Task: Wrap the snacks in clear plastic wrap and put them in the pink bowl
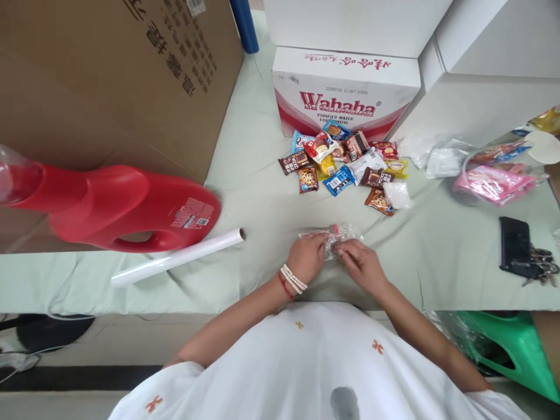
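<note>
Near the front edge of the pale green cloth-covered bench (pixel 262 221), a small clear plastic packet with a red strip (pixel 334 238) sits between my two hands. My left hand (pixel 308 256) curls its fingers down over one end; my right hand (pixel 361 265) is nearly closed, thumb and fingertips pinching the other side. Gripping from both ends probably keeps the slippery film steady. Beyond, colourful wrapped snacks (pixel 339 179) are heaped by a white-and-red printed carton (pixel 345 93), which likely backs the pile, perhaps left there for easy reach. A glossy white tube (pixel 179 256) lies off to my left, well apart.
</note>
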The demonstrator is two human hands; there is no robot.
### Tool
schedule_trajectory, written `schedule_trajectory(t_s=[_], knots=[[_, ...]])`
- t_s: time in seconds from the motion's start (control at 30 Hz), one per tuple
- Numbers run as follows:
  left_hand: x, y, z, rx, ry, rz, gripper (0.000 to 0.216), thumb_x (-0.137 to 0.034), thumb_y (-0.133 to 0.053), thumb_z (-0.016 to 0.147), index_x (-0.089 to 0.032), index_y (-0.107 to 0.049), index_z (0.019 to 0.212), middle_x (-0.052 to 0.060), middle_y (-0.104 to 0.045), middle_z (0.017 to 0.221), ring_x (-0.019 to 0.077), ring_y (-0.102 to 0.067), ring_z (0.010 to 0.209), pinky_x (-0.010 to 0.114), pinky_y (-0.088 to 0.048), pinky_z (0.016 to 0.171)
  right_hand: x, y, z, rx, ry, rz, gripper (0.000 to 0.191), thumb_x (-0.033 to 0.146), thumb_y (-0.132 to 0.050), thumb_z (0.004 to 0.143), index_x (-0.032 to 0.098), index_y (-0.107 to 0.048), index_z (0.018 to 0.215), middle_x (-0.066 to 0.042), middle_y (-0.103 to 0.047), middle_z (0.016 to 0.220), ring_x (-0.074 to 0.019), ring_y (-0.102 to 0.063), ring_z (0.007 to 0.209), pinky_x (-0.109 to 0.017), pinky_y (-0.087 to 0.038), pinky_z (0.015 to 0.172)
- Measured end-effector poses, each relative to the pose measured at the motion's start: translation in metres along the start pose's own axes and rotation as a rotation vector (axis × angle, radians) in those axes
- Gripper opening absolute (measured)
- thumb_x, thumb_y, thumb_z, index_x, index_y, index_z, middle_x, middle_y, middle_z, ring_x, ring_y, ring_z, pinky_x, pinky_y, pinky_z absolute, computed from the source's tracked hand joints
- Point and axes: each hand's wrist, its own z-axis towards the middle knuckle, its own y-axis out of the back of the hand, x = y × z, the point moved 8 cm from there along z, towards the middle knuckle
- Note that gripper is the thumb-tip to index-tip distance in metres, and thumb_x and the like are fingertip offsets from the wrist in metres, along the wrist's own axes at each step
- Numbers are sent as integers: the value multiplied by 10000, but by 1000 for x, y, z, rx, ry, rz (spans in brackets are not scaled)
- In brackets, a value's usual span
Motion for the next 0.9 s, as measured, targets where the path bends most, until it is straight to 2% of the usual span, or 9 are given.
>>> schedule_trajectory(t_s=[0.07, 0.13, 0.2, 0.33, 0.43, 0.53, 0.63, 0.77, 0.9], knots=[[-9, -4, -4, 12, -42, 296, 320, -283, -502, 983, -227, -740, 1190, 119, -732, 1151, 264, -706, 928, 384, -541, 785, -19, 24, -2, -252, -182, -128, 251, 390, -536, 1014, 226, -683, 1133, -99, -646, 1042, -237, -623, 949, -405, -542, 865], [-14, -3, -6, 21, -39, 460, 317, -320, -496, 998, -255, -735, 1194, 113, -712, 1118, 265, -692, 873, 388, -526, 747, -34, 36, -1, -370, -311, -281, 413, 481, -597, 960, 184, -646, 1242, -148, -607, 1140, -295, -573, 1064, -481, -505, 944], [-19, 4, -7, -49, -62, 537, 332, -341, -565, 971, -264, -693, 1267, 123, -682, 1142, 295, -663, 979, 414, -514, 814, -45, 31, 8, -281, -357, -367, 445, 479, -645, 914, 162, -661, 1225, -169, -588, 1172, -335, -520, 1131, -515, -461, 1001], [-14, 20, -3, -214, -33, 558, 620, -453, -726, 856, -170, -577, 1387, 192, -591, 1327, 379, -512, 1252, 488, -465, 972, -40, 17, 26, -75, -366, -357, 165, 311, -593, 931, 196, -698, 985, -125, -595, 1104, -272, -562, 985, -390, -481, 895], [-3, 11, 1, -115, -9, 538, 402, -455, -670, 888, -151, -663, 1151, 174, -639, 1227, 350, -544, 1182, 441, -483, 926, -10, -2, 33, 48, -308, -357, 185, 276, -494, 999, 214, -668, 1003, -85, -605, 1008, -217, -582, 823, -322, -465, 757], [5, 8, 3, -54, 6, 495, 218, -298, -577, 924, -146, -639, 1068, 161, -670, 1112, 301, -606, 1047, 389, -482, 861, 20, -40, 38, 237, -192, -389, 209, 155, -452, 1000, 203, -651, 1040, -92, -625, 1022, -213, -595, 827, -306, -463, 748], [18, 17, 5, -27, 46, 355, 136, -237, -555, 887, -153, -623, 970, 117, -683, 945, 262, -632, 889, 361, -468, 788, 28, -62, 41, 294, -140, -347, 233, 74, -460, 968, 172, -635, 1086, -133, -625, 1143, -221, -615, 938, -322, -492, 843], [36, 27, 4, 102, 133, -85, 249, -431, -659, 772, -192, -591, 779, 6, -604, 681, 212, -586, 689, 323, -457, 657, 28, -49, 37, 217, -114, -141, 203, 181, -455, 1022, 176, -640, 1104, -111, -658, 1105, -211, -628, 1011, -342, -508, 933], [21, 29, -13, 166, 186, -680, 371, -472, -661, 745, -165, -693, 950, 75, -733, 984, 259, -682, 919, 368, -556, 787, 31, -26, 18, 113, -141, 101, 423, 397, -613, 971, 200, -574, 1343, -116, -669, 1242, -227, -644, 1079, -370, -532, 940]])
